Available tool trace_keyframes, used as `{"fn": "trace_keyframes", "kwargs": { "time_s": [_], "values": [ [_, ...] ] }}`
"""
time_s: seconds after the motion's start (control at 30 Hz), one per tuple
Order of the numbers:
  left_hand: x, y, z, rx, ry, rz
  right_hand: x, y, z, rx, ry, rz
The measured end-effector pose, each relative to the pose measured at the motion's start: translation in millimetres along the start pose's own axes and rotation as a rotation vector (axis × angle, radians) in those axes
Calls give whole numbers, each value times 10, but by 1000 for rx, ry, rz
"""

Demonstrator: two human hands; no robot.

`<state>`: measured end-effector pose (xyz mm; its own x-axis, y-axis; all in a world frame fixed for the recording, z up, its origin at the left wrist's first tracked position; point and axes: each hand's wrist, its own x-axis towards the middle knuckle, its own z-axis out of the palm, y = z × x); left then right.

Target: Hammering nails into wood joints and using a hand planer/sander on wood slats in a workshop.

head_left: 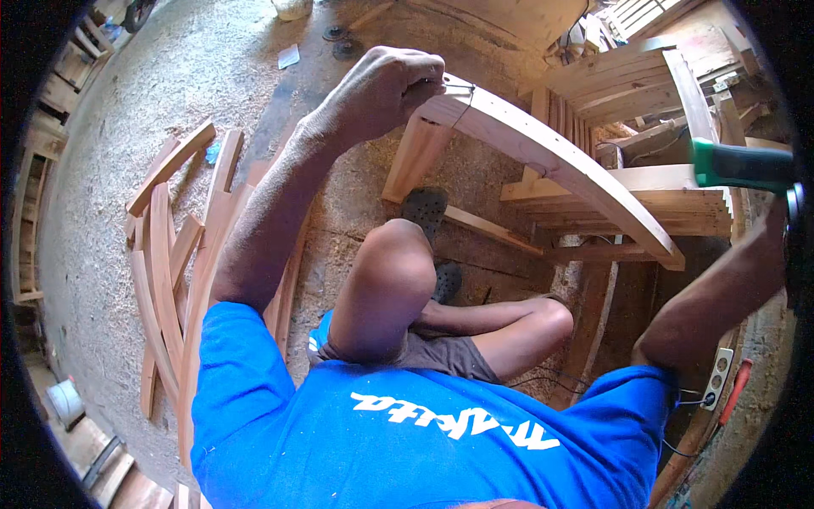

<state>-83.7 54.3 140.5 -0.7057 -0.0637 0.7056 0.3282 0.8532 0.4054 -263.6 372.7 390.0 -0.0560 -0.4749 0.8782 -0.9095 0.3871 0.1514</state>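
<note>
My left hand (394,75) is closed at the upper end of a curved pale wooden piece (560,157). A thin, nail-like metal piece (459,86) sticks out from its fingertips over the wood. Small dark marks run along the curved edge. At the far right, a tool with a green and black body (739,165) is raised beside the curved piece's lower end. My right hand (776,222) is at this tool, but its fingers are mostly cut off by the dark rim. A wooden leg (417,157) slants down below the curved piece's upper end.
Loose wooden strips (161,254) lie piled on the sawdust-covered floor (93,220) at left. Stacked boards (632,208) and a wooden frame (627,81) stand at right. A power strip (719,377) with cables and a red-handled tool (736,392) lie at lower right.
</note>
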Motion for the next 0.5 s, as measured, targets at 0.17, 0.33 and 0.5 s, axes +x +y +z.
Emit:
{"fn": "trace_keyframes", "kwargs": {
  "time_s": [0.17,0.33,0.5],
  "values": [
    [-92,-7,-51,28,-39,17,-1088,-836,771,361,-1089,241],
    [-4,-16,-27,-14,-19,11,-943,-951,416,605,-870,524],
    [40,15,-28,-12,-10,15,-303,-262,-235,582,-393,648]
  ]
}}
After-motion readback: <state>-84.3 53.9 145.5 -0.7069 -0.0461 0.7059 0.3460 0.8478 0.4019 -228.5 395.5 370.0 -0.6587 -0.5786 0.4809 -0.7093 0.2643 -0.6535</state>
